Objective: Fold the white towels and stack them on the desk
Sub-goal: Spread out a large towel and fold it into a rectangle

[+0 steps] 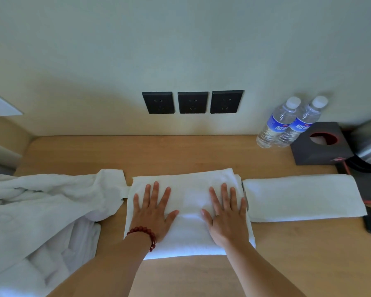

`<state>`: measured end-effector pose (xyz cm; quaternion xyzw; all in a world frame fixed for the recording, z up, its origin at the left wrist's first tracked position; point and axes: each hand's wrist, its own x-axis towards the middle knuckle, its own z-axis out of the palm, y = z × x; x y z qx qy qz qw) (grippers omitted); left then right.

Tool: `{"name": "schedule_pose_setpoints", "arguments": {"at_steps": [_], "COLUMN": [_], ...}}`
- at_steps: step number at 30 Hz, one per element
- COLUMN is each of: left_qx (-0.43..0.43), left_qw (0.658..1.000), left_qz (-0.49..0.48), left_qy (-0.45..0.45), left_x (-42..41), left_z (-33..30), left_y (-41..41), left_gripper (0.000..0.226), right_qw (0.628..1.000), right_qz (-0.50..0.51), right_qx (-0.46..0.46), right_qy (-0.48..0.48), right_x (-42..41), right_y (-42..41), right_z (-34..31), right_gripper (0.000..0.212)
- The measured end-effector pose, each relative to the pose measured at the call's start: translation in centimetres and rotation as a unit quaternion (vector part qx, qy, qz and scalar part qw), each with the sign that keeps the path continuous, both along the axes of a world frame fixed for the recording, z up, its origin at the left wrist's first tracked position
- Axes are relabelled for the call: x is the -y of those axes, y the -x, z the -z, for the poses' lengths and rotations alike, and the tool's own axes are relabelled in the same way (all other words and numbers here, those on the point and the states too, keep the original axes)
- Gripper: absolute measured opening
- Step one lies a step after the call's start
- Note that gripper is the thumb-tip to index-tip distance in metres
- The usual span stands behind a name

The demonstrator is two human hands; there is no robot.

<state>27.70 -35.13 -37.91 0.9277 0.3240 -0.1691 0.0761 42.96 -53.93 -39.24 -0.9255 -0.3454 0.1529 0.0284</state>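
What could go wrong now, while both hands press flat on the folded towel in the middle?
1. The unfolded pile touches the middle towel at its left edge; lifting might drag it.
2. The folded towel on the right lies apart, so nothing is stacked yet.
3. Its far end lies near the water bottles; a careless reach there might tip them.

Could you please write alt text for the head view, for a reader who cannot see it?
Both hands, left hand and right hand, press flat on a folded white terry towel on a light wooden desk. Another folded white towel lies to its right, a heap of unfolded white towels to its left, two clear plastic water bottles behind.
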Motion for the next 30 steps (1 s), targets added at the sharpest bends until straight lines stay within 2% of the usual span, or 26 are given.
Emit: {"name": "schedule_pose_setpoints", "arguments": {"at_steps": [4,15,23,27,30], "left_qx": [0.024,0.046,0.034,0.017,0.001], "left_qw": [1.000,0.997,0.999,0.999,0.999], "left_qz": [-0.006,-0.003,0.004,0.034,0.045], "left_qy": [-0.015,-0.056,-0.033,0.001,0.006], "left_x": [0.3,0.4,0.0,-0.9,-1.7], "left_z": [0.4,1.5,1.6,1.1,-0.1], "left_y": [0.6,1.4,1.1,1.3,1.3], "left_gripper": [0.073,0.069,0.072,0.072,0.069], "right_qw": [0.999,0.998,0.997,0.999,0.999], "right_qz": [-0.023,-0.020,-0.017,-0.010,0.018], "right_qx": [0.029,0.055,0.068,0.036,0.045], "right_qy": [-0.027,-0.025,-0.025,0.004,0.001], "right_x": [1.5,1.5,1.2,0.7,-0.5], "right_y": [0.0,0.1,-0.1,-0.1,0.7], "right_z": [0.6,1.2,1.7,1.3,0.0], "right_gripper": [0.075,0.077,0.078,0.076,0.074]}}
